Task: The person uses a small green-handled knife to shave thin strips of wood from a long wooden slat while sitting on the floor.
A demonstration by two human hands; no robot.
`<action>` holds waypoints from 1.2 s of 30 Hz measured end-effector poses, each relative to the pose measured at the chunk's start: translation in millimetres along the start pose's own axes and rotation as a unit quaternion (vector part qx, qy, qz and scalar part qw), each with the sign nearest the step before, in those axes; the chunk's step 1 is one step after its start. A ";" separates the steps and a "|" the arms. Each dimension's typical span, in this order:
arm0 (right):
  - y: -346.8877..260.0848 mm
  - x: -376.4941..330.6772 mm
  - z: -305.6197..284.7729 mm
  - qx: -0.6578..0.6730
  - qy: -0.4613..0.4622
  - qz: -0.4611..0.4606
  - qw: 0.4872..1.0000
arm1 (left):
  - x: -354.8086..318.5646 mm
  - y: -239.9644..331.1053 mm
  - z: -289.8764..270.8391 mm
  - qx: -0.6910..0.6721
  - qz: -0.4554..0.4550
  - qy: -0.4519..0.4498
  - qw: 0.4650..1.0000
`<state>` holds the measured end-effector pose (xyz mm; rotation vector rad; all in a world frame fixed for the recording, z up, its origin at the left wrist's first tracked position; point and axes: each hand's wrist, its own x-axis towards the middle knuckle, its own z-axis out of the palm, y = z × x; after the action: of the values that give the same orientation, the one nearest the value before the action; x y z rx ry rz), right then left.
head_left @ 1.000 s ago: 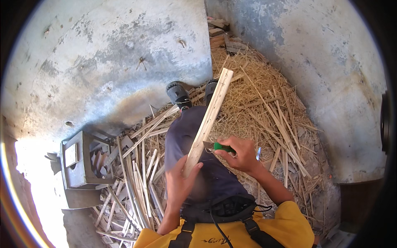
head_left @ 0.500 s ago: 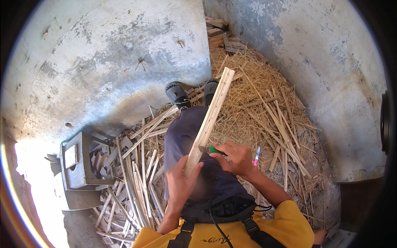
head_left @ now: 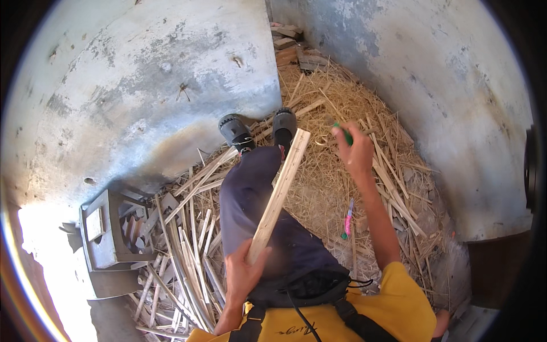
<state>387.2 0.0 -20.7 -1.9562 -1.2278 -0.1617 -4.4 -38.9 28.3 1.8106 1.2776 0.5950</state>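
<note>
Wooden strip [head_left: 279, 196]: pale and straight, held aslant above the person's lap, its lower end in the left hand and its upper end leaning away to the right, free of the right hand.
Left hand [head_left: 245, 271]: gripping the strip near its lower end, thumb along the right side, fingers curled round from the left; the fingertips are hidden behind the wood.
Yellow shirt [head_left: 393, 296]: crossed by black straps [head_left: 248, 326], at the lower edge.
Dark trousers [head_left: 248, 188]: under the strip, legs stretched forward.
Right hand [head_left: 358, 154]: well apart from the strip, reaching out over the straw, fingers closed round a green handle; how each finger sits cannot be told.
Green-handled knife [head_left: 347, 135]: in the right hand, its blade blurred and pointing up and left.
Pink-handled knife [head_left: 348, 219]: on the floor, left of the right forearm.
Grey shoes [head_left: 233, 130]: side by side, toes toward the wall.
Loose strips [head_left: 196, 245]: heaped left of the legs.
Straw [head_left: 319, 114]: spread beyond the lap.
Grey box [head_left: 109, 228]: open-sided, at far left.
Walls [head_left: 142, 68]: patchy and stained, behind everything.
</note>
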 end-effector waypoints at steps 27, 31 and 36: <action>-92.2 -35.7 -70.3 0.035 -0.175 -0.016 0.984 | 53.4 -13.7 11.1 -0.118 -0.002 -0.217 0.969; -80.4 -34.3 -80.7 0.023 -0.091 0.000 0.996 | 59.2 -9.6 -3.9 -0.171 -0.114 -0.182 0.962; -90.5 -36.6 -75.8 0.166 -0.100 -0.031 0.981 | 55.6 -9.1 -9.8 -0.335 -0.184 -0.220 0.897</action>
<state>317.5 -58.8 62.8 -1.6730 -1.3494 0.2027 4.1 17.4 21.9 1.0134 0.9088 0.3233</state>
